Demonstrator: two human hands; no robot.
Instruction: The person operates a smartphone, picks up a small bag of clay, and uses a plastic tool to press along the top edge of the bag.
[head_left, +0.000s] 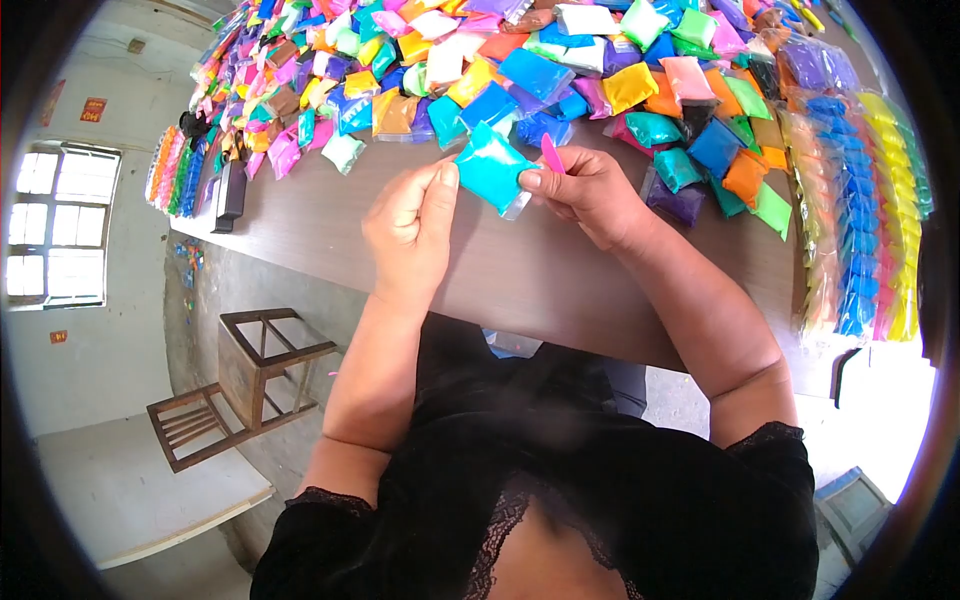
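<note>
A teal packet (492, 166) in clear plastic film is stretched between my two hands above the table's near part. My left hand (412, 228) pinches its left corner between thumb and curled fingers. On the opposite side, my right hand (588, 196) grips the right corner with thumb and forefinger. A thin, pointed pink plastic piece (552, 155) sticks up from behind the right thumb, and its lower part is hidden by the fingers. Just beyond the hands lies a big heap of small colourful packets (430, 70).
The brown table (560, 290) spans the space before me. Strips of joined packets in orange, blue (858, 220) and yellow (895, 210) lie at right. More strips (178, 172) and a dark box-like object (230, 195) are at left. A wooden chair (255, 375) lies tipped on the floor.
</note>
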